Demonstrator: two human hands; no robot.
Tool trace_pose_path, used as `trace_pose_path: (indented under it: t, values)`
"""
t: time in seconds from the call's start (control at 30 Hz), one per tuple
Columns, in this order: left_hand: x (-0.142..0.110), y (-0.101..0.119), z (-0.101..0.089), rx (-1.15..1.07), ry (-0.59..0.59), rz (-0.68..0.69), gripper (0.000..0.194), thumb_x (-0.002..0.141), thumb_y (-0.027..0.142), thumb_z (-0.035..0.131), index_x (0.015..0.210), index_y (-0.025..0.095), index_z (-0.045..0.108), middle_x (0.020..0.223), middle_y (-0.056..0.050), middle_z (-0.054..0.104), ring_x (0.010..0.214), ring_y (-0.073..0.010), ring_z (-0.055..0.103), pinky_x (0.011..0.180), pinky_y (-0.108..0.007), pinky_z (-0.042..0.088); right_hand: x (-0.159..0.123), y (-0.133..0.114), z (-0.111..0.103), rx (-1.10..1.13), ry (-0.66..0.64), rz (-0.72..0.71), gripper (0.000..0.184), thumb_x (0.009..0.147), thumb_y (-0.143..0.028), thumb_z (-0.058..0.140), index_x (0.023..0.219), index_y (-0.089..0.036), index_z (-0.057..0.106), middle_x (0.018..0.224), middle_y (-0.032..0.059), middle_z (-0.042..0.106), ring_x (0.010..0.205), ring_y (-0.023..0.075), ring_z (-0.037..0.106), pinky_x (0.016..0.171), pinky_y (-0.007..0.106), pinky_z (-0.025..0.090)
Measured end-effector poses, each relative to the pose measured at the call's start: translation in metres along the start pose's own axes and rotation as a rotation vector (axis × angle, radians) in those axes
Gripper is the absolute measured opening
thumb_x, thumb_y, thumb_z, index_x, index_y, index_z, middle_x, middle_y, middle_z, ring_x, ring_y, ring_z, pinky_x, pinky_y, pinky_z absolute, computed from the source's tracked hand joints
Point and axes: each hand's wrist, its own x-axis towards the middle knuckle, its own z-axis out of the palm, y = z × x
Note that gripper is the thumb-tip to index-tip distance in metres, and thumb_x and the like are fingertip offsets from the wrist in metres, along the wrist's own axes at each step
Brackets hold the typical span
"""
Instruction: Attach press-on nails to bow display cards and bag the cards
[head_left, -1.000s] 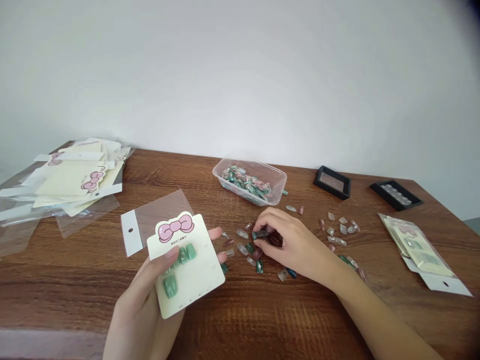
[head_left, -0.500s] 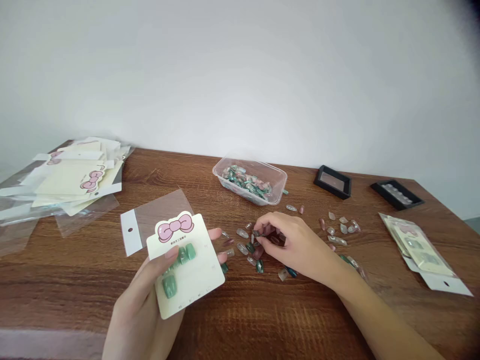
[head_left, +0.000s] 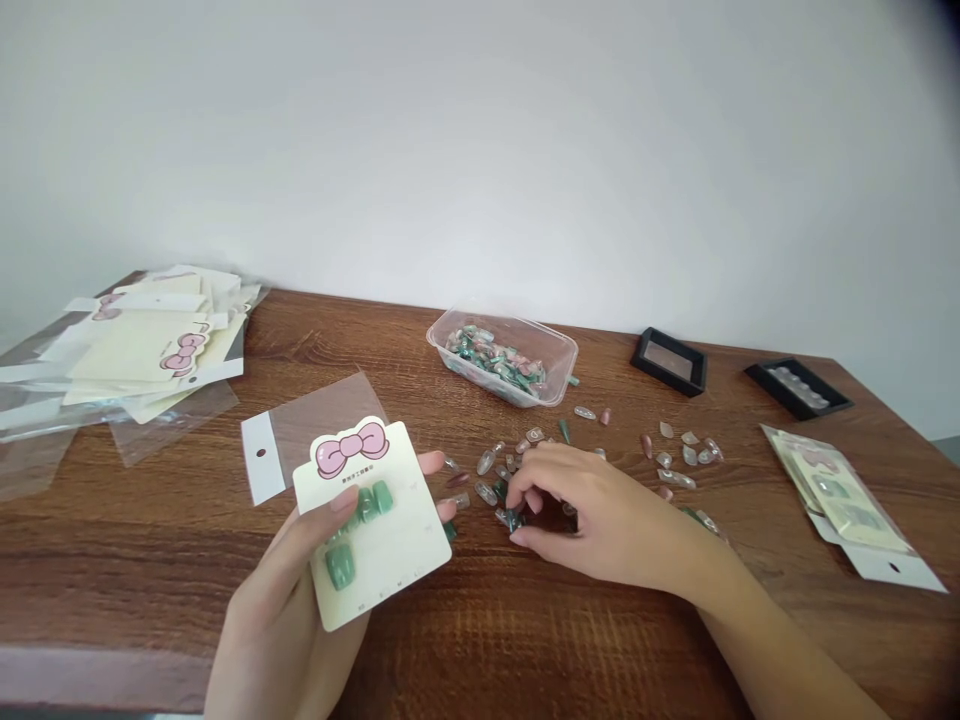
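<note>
My left hand (head_left: 281, 600) holds a cream card (head_left: 375, 540) printed with a pink bow, thumb on its face; several green press-on nails are stuck to it. My right hand (head_left: 592, 515) rests on the wooden table (head_left: 525, 640) among loose press-on nails (head_left: 491, 470) in green, clear and pink. Its thumb and fingertips pinch a dark green nail (head_left: 513, 520) just right of the card.
A clear plastic tub (head_left: 502, 358) of mixed nails stands behind the pile. An empty clear sleeve (head_left: 300, 440) lies behind the card. A stack of cards and sleeves (head_left: 142, 350) sits far left. Two black trays (head_left: 670, 361) (head_left: 799, 388) and packed sleeves (head_left: 844, 500) lie at the right.
My right hand has slid toward me from the pile's middle to its near edge and pinched a dark green nail. The left hand and card have barely moved.
</note>
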Motion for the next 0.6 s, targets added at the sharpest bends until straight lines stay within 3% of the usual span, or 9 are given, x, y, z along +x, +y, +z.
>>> trace_pose_path:
  t: [0.27,0.6]
  values:
    - [-0.0022,0.0013,0.0021,-0.094,0.019,-0.047,0.047,0.085,0.029,0.068,0.13,0.016,0.064,0.115,-0.014,0.078,0.102,-0.0355,0.075,0.084,-0.041,0.064,0.0042,-0.0115,0.0102,-0.05,-0.077,-0.056,0.013,0.086,-0.02,0.075,0.095,-0.019,0.066,0.091,-0.0003,0.065,0.091,0.018,0.059,0.089,0.034,0.042]
    - [-0.0008,-0.0002,0.0006,-0.099,0.011,-0.036,0.051,0.086,0.028,0.068,0.135,0.017,0.061,0.117,-0.015,0.077,0.102,-0.0365,0.075,0.085,-0.045,0.064,0.003,-0.0095,0.0109,-0.087,-0.073,-0.071,0.012,0.089,-0.025,0.074,0.099,-0.02,0.068,0.093,0.0008,0.066,0.092,0.0191,0.061,0.091,0.037,0.042]
